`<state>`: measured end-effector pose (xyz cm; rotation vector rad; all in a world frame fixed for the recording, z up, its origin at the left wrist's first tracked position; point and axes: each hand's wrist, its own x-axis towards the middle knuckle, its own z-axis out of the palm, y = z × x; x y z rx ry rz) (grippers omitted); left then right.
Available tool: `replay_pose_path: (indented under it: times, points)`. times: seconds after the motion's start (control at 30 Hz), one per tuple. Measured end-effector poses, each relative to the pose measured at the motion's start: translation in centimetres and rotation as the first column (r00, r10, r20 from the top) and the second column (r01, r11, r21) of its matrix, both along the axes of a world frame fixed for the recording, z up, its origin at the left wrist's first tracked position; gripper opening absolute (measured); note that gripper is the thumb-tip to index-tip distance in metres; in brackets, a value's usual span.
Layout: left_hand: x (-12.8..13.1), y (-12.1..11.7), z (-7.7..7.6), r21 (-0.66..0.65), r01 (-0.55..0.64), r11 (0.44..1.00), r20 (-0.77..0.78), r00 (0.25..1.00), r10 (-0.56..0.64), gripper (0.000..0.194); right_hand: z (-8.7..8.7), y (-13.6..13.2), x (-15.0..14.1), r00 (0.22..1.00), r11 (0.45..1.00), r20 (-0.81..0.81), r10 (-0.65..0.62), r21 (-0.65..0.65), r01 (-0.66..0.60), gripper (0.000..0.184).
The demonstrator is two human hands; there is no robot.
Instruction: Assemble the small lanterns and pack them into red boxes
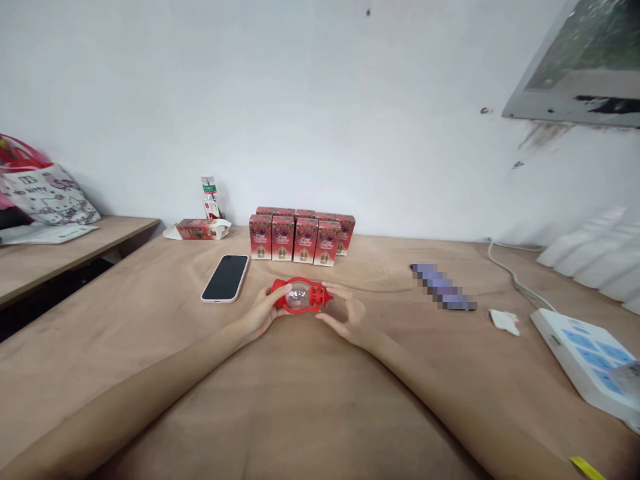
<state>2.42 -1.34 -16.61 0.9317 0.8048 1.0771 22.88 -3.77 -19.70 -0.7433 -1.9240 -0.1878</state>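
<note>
A small red toy lantern (pixel 299 296) with a clear globe lies sideways between my hands, just above the table. My left hand (pixel 263 312) is closed around its base, thumb on top near the globe. My right hand (pixel 350 319) is at the lantern's pointed cap, thumb and fingers apart in a curve. Its fingertips flank the cap; whether they touch it is hard to make out. Behind the lantern stand two rows of small red printed boxes (pixel 295 240). A phone (pixel 225 279) with a dark screen and pale pink edge lies left of my left hand.
An opened red box (pixel 197 229) lies by a small labelled bottle (pixel 210 198) near the wall. To the right are a blurred purple item (pixel 443 287), a crumpled white tissue (pixel 504 321) and a white device (pixel 585 357) with a cable. A patterned bag (pixel 50 193) sits on the left table.
</note>
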Motion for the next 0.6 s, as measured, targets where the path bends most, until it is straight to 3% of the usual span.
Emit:
replay_pose_path:
  times: [0.17,0.4,0.6]
  points:
    - [0.04,0.09,-0.08,0.009,0.016,1.000,0.001,1.000,-0.016,0.029,0.22,-0.05,-0.21,1.000,0.999,-0.009,0.027,0.025,-0.026,0.051]
    - [0.14,0.12,-0.09,0.021,0.016,1.000,0.000,1.000,-0.016,0.026,0.12,-0.10,-0.19,0.999,0.996,0.006,-0.032,0.080,0.032,0.059]
    - [0.07,-0.01,-0.03,0.029,0.014,0.999,-0.001,1.000,-0.014,0.030,0.49,-0.41,-0.22,0.999,0.999,0.026,-0.024,0.036,0.023,0.061]
